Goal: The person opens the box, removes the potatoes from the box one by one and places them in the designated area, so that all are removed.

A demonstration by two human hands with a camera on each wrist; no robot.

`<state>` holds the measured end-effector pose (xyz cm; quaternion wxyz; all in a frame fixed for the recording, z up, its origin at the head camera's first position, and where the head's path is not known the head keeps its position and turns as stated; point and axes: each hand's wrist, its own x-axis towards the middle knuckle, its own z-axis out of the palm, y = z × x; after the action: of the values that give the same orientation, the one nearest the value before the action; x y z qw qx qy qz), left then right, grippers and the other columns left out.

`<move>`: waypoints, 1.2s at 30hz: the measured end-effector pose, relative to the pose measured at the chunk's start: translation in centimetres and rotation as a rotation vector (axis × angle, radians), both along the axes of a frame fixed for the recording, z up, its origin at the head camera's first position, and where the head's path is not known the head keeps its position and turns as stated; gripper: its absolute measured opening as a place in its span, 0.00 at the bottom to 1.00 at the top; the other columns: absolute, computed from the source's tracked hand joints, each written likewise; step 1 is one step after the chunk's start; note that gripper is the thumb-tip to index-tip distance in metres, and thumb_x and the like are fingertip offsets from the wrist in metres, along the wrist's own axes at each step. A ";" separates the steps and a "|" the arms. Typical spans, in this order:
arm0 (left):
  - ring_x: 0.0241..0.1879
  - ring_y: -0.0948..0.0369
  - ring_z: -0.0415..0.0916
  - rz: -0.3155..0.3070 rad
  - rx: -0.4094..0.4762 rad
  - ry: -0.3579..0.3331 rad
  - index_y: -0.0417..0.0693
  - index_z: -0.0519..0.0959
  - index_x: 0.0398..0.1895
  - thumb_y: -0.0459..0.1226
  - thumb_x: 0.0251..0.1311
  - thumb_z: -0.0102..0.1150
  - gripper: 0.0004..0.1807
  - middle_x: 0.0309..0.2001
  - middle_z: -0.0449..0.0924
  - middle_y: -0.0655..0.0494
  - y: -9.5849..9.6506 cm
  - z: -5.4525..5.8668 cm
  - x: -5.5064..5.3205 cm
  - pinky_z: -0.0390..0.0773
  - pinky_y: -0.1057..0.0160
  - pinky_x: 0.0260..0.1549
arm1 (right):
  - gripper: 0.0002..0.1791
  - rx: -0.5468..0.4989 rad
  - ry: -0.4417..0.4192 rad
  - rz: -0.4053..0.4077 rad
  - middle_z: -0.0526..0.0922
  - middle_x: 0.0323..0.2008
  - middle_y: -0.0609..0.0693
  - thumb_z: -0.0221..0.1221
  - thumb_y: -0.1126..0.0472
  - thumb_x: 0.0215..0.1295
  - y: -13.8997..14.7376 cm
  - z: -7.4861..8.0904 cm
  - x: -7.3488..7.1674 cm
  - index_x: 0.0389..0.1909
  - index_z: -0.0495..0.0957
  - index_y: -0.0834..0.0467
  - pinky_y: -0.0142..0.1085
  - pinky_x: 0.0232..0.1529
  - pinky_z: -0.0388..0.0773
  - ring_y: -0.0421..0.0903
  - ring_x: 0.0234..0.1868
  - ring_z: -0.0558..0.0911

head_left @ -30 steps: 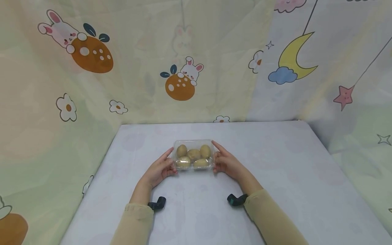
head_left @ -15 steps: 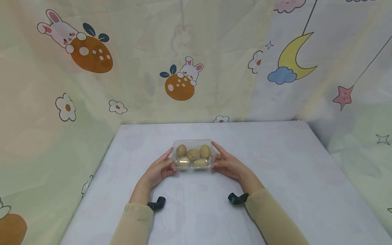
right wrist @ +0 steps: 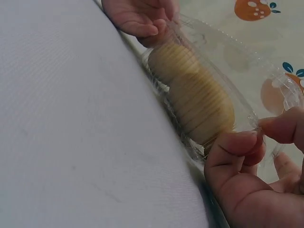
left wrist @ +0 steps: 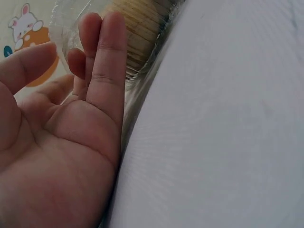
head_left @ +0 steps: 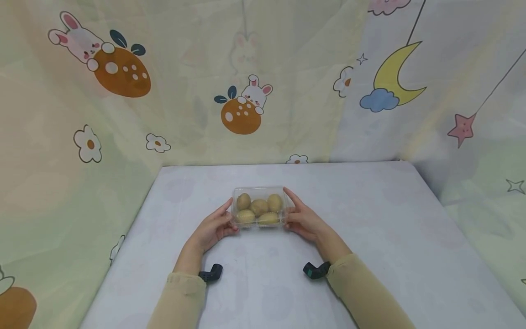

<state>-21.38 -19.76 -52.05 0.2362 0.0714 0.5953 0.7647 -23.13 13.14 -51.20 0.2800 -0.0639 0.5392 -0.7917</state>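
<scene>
A clear plastic clamshell box (head_left: 260, 189) holding several potatoes (head_left: 259, 208) sits on the white table in the head view. My left hand (head_left: 210, 230) is at its left end, index finger reaching along the side. Its other fingertips are right at the box's near corner; in the left wrist view, two straight fingers (left wrist: 110, 61) overlap the plastic. At the other end is my right hand (head_left: 306, 221), index fingertip by the far corner. The right wrist view shows its thumb and bent fingers (right wrist: 235, 142) pinching the plastic edge of the box (right wrist: 251, 116).
White cloth covers the table (head_left: 263, 283), whose far edge meets a printed backdrop (head_left: 185, 91). Cloth walls also rise on the left and right. A black wrist camera (head_left: 211, 273) sits inside each sleeve cuff.
The glare over the near potatoes has faded and they show more plainly through the plastic. The right hand has shifted very slightly; the left stays in place.
</scene>
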 end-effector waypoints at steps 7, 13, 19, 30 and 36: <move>0.39 0.61 0.81 0.006 0.011 0.000 0.63 0.47 0.80 0.36 0.75 0.44 0.35 0.38 0.73 0.57 0.0 0.1 0.1 0.84 0.58 0.51 | 0.53 0.011 -0.016 -0.023 0.70 0.34 0.49 0.52 0.79 0.61 -0.2 -0.2 0.0 0.73 0.53 0.24 0.33 0.32 0.77 0.43 0.30 0.73; 0.39 0.61 0.81 0.016 -0.007 0.021 0.63 0.47 0.80 0.37 0.75 0.44 0.35 0.38 0.73 0.57 -0.2 0.0 0.0 0.84 0.58 0.50 | 0.50 0.033 -0.003 -0.005 0.71 0.34 0.48 0.54 0.76 0.64 -0.1 -0.3 -0.2 0.74 0.52 0.25 0.35 0.35 0.80 0.45 0.31 0.75; 0.39 0.60 0.82 0.035 -0.030 0.027 0.62 0.48 0.80 0.38 0.74 0.45 0.35 0.39 0.73 0.56 -0.2 -0.3 -0.1 0.85 0.58 0.50 | 0.46 0.248 0.092 -0.055 0.72 0.44 0.51 0.59 0.69 0.63 0.2 0.1 -0.7 0.73 0.55 0.28 0.37 0.36 0.81 0.47 0.33 0.76; 0.39 0.60 0.82 0.047 -0.062 0.019 0.64 0.50 0.79 0.39 0.74 0.46 0.34 0.41 0.71 0.54 0.2 0.1 0.1 0.84 0.57 0.50 | 0.32 0.588 0.536 0.025 0.51 0.77 0.36 0.59 0.59 0.70 2.0 0.3 -2.7 0.71 0.65 0.34 0.40 0.48 0.85 0.56 0.64 0.74; 0.38 0.60 0.82 0.060 -0.075 0.009 0.65 0.50 0.79 0.37 0.73 0.46 0.35 0.38 0.74 0.54 0.3 0.1 0.1 0.85 0.57 0.49 | 0.29 0.591 0.606 0.034 0.54 0.77 0.37 0.57 0.61 0.71 2.2 0.5 -3.1 0.71 0.67 0.40 0.39 0.49 0.84 0.56 0.63 0.75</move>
<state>-21.31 -19.49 -51.91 0.2129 0.0478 0.6264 0.7483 -26.26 15.32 -50.70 0.1283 -0.2196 0.7998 -0.5438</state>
